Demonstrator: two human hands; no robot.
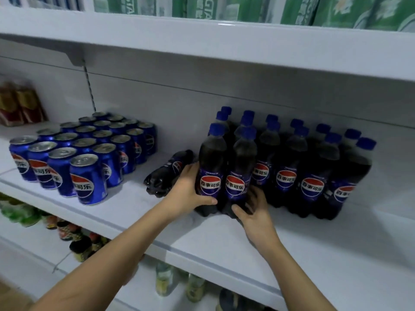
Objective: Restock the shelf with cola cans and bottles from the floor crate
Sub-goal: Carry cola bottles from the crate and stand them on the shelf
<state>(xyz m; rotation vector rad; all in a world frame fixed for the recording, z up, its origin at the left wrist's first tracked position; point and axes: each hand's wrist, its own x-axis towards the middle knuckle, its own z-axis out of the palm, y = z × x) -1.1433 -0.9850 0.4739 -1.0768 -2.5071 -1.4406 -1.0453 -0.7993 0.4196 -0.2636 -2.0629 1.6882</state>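
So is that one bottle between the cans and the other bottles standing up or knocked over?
Knocked over. The lone bottle lies on its side on the shelf, base toward the camera, while the bottles beside it stand upright.

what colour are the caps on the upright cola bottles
Blue, on all the upright bottles' caps; shown in the head view.

Single head view, close, facing forward-down onto white shelf (224,239) from front.

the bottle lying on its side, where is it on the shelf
In the head view the tipped bottle lies on the middle shelf, between the block of cans on its left and the upright bottles, beside the left hand.
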